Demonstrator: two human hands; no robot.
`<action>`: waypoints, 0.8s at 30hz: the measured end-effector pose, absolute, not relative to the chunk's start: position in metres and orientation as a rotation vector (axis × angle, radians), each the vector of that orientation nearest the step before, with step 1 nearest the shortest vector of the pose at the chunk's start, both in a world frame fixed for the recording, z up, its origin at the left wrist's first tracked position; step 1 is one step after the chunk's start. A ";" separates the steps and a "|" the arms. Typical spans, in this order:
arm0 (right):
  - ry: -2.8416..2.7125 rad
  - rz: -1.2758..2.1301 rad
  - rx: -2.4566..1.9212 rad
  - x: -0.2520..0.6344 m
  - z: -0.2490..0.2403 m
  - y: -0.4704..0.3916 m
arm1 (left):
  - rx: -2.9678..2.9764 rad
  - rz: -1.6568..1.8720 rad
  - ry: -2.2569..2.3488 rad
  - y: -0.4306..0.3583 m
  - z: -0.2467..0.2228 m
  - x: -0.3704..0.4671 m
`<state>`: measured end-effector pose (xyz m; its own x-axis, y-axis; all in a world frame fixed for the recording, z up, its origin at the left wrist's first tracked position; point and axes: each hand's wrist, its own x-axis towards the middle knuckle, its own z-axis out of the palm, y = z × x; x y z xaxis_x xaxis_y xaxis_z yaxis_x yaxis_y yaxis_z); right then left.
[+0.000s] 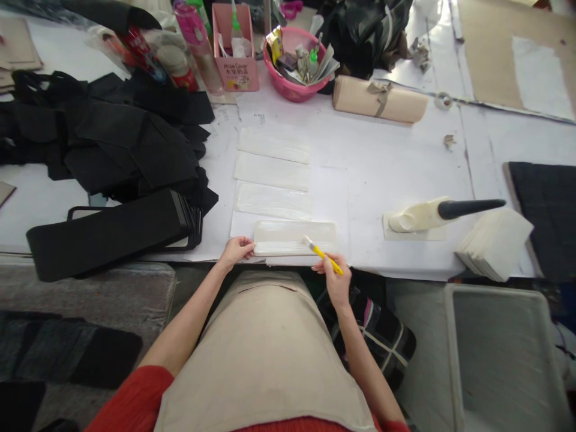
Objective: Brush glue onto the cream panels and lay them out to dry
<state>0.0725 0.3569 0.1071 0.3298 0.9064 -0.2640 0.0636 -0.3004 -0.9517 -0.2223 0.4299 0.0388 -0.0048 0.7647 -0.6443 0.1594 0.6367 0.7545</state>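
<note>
At the table's front edge lies a pale rectangular panel (288, 236) with rounded corners and a wet-looking, streaky surface. My left hand (238, 250) pinches its left end with thumb and fingers. A brush with a yellow handle (330, 261) is gripped in my right hand (337, 277), its bristles touching the panel right of the middle. Beyond the panel, several whitish strips (272, 171) lie in a column on white paper, some of them shiny. Far to the right, a cream-coated tool with a black handle (470, 208) rests on a pale piece.
Black cut pieces (121, 132) are heaped at left, behind a stack of long black panels (112, 234). A pink bowl (294, 91) of small items, a pink box (236, 77) and a tied beige roll (378, 99) stand at the back. White pieces (495, 243) are stacked at right, above a grey bin (504, 354).
</note>
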 end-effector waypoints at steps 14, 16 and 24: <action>-0.817 1.190 -1.655 0.054 0.074 0.380 | 0.810 0.613 1.518 0.428 0.031 -0.223; -0.827 1.011 -1.720 0.064 0.081 0.377 | 0.803 0.623 1.512 0.428 0.030 -0.223; -0.976 1.365 -1.443 -0.013 0.088 0.400 | 0.812 0.597 1.502 0.429 0.032 -0.224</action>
